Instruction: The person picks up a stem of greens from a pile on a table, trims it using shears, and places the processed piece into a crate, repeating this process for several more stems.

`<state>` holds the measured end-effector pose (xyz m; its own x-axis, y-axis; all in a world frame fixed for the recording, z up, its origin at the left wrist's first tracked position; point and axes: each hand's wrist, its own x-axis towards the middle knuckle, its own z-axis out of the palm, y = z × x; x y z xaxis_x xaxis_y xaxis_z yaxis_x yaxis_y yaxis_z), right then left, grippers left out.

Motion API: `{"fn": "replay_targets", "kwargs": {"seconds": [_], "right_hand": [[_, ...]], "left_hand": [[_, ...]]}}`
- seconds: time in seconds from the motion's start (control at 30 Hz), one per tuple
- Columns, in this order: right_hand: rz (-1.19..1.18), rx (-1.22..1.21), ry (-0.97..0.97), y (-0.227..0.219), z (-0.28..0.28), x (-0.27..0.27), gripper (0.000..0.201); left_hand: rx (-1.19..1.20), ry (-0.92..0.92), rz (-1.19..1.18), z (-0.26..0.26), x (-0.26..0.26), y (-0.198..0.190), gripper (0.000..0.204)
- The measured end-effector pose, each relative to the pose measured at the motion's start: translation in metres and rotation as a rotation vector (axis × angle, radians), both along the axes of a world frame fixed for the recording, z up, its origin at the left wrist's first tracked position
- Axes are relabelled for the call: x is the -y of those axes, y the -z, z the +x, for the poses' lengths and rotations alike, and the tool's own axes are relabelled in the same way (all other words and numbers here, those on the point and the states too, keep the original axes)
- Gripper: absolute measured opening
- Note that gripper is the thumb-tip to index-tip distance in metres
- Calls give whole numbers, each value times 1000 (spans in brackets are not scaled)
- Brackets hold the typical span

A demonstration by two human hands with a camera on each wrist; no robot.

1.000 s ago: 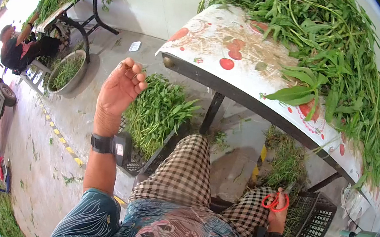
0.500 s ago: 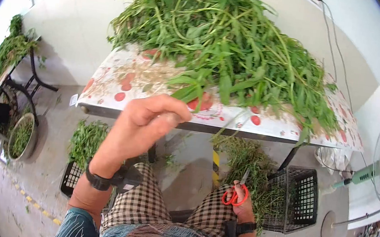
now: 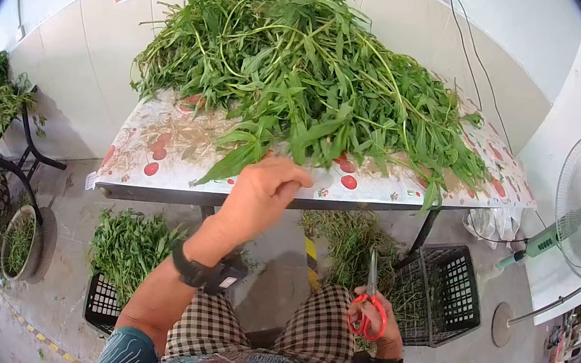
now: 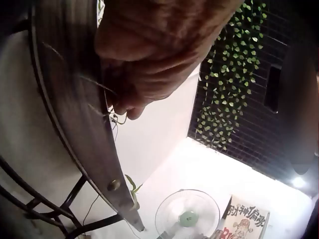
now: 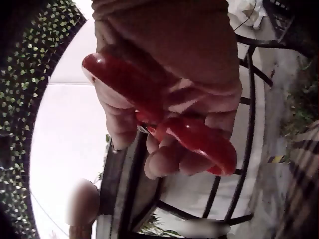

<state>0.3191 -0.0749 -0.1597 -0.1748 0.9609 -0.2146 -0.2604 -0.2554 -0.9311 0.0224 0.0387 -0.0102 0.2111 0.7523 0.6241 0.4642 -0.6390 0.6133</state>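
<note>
"Pale walls (image 3: 83,59) fill the background. Why does the worktop (image 3: 124,160) stand against one?"

"Probably so the wall backs the heap of leafy stems (image 3: 305,73), piled high from upper left to centre right of the frame."

"And the black crates?"

"One (image 3: 464,285) sits lower right, another (image 3: 101,301) lower left, either side of the person's knees; likely for easy reach."

"What about the left hand (image 3: 259,196)?"

"Mid-frame, before the worktop's front edge, near the lowest leaves. Its fingers are bent inward; thin strands show by the tips in the left wrist view, but I cannot tell whether they're pinched."

"The right hand (image 3: 391,328)?"

"Lower right of centre, fingers curled round the red handles of the scissors (image 3: 369,292). Their blades point up the frame, presumably for safety."
</note>
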Motion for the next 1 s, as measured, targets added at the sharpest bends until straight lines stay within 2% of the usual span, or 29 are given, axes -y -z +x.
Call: {"fn": "replay_targets", "kwargs": {"seconds": [0.1, 0.2, 0.3, 0.33, 0.4, 0.5, 0.57, 0.67, 0.73, 0.77, 0.9, 0.93, 1.0], "right_hand": [[85, -35, -40, -39, -12, -1, 35], [139, 45, -30, -83, -28, -6, 35], [258, 125, -17, -102, -30, -22, 34], [294, 129, -16, -111, -30, -28, 32], [401, 364, 87, -133, -27, -40, 30], [562, 678, 279, -157, -10, -66, 28], [572, 786, 400, -178, 1, -84, 32], [621, 898, 444, -201, 11, -115, 32], [665, 820, 422, -208, 11, -138, 33], [685, 780, 407, -209, 11, -152, 33], [785, 1213, 448, -214, 15, -222, 38], [736, 1264, 460, -219, 9, -233, 36], [827, 1329, 550, -228, -4, -253, 35]], "left_hand": [[-58, -25, 21, -11, 9, 1, 18], [-109, 9, 190, -16, 7, 10, 18], [-17, 81, -97, -18, 16, -7, 17], [7, 65, -58, -20, 14, -9, 15], [56, 36, 15, -21, 8, -14, 14], [15, -42, -109, -24, 2, -19, 13], [1, -20, -127, -24, -5, -12, 13], [-63, -8, -152, -23, -13, -14, 13], [-76, 33, -206, -21, -18, -19, 12], [-99, -10, -148, -18, -21, -15, 12], [-138, -122, 1, -10, -29, -5, 11], [-132, -139, 15, -11, -28, -4, 10], [-73, -114, -39, -11, -26, -5, 10]]}}
